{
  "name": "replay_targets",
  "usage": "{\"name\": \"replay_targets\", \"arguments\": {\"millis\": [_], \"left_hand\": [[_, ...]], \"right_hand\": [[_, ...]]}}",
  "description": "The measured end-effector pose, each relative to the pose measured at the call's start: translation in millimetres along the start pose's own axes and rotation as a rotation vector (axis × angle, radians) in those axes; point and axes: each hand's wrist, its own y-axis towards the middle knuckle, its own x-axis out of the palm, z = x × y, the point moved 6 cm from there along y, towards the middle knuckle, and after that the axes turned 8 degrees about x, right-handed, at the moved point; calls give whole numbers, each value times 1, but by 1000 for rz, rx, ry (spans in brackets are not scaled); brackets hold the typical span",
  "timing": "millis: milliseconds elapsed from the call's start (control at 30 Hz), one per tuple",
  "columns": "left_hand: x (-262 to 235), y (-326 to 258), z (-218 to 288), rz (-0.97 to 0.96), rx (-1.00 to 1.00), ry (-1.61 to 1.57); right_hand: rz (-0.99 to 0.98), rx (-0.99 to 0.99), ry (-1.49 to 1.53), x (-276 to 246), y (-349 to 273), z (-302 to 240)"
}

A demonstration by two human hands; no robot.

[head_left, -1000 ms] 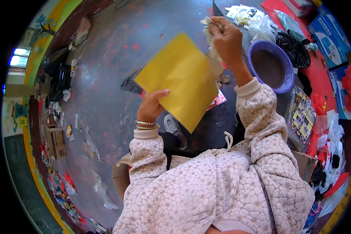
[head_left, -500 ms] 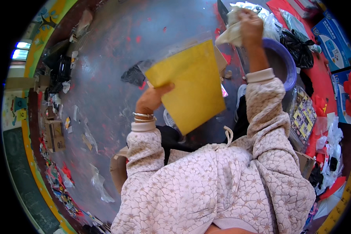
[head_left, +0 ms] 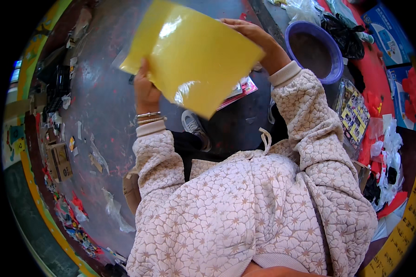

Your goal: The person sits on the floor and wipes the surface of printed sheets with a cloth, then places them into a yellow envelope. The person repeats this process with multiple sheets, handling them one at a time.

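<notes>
A glossy yellow sheet (head_left: pixel 196 57), stiff and roughly rectangular, is raised tilted in front of me, with light glaring off its face. My left hand (head_left: pixel 148 90) is closed on its lower left edge, the thumb lying over the front. At the right-hand edge is my right hand (head_left: pixel 259 39), partly behind the sheet; its fingers reach along the upper edge and look closed on it, though the tips are partly covered. Beneath the sheet, some printed booklets (head_left: pixel 245 90) with pink edges show on the floor. No pale cloth is visible now.
A purple basin (head_left: pixel 336 69) stands to the right, beside a black plastic bag (head_left: pixel 346 39). Further right are blue boxes (head_left: pixel 388 34) and red material. A cardboard box (head_left: pixel 59 161) and scattered scraps lie left. My shoe (head_left: pixel 194 127) is below the sheet.
The yellow sheet has been lifted up and to the left, its face now catching glare. My right hand has come down from the far right to the sheet; the pale cloth it held is out of sight.
</notes>
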Motion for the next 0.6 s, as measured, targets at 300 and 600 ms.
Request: {"name": "replay_targets", "arguments": {"millis": [300,600], "left_hand": [[-7,-17,73,190,407,236],[-3,-9,43,114,539,817]], "right_hand": [[729,-271,-734,-87,-8,-23],[476,-617,-1860,-52,15,129]]}}
